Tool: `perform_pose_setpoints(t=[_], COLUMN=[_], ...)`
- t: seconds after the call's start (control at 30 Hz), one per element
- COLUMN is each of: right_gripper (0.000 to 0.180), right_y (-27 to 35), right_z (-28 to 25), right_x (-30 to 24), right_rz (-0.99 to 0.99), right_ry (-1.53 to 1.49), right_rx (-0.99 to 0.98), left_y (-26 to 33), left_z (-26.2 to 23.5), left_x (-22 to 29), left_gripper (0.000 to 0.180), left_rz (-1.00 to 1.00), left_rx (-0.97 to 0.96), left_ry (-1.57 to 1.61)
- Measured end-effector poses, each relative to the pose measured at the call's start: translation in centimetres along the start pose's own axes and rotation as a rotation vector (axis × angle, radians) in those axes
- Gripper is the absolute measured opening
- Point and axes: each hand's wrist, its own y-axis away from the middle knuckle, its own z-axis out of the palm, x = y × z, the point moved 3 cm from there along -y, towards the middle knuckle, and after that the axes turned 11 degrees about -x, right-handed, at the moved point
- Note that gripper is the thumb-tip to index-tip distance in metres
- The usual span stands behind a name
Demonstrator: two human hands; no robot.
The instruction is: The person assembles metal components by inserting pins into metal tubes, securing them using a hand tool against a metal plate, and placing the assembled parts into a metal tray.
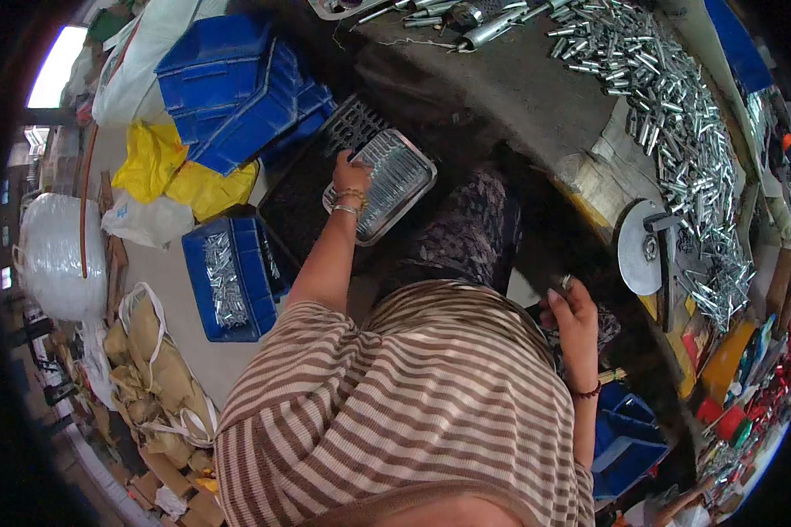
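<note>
Floor (246,373) | blue bin (262,307): metal pieces (227,290) | tray (417,151): rods (388,183) | left fingers (344,161), right fingers (578,291): can't tell

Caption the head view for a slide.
Left hand at a metal tray of slender metal parts, near stacked blue bins.

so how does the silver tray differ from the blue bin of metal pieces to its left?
Colour: the tray is silver, the bin blue.
Contents: the tray's pieces lie mostly side by side; the bin's pieces are jumbled.
Hand: the left hand is at the tray, none at the bin.
Both hold shiny metal pieces.
</note>
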Motion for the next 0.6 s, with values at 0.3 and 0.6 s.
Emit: perform_pose_setpoints(t=[0.3,0.6], right_gripper=[0.017,0.02], right_y=[-0.2,1.4], right_z=[-0.4,-0.5], right_x=[2.0,0.8], right_rz=[-0.07,-0.191], right_ry=[-0.048,0.039], right_rx=[-0.015,-0.033], left_y=[4.0,19.0], left_z=[-2.8,6.4], left_x=[12.5,36.9], left_gripper=[0.025,0.033], left_rz=[0.535,1.066], left_rx=[0.223,-0.57], left_ry=[0.42,0.042])
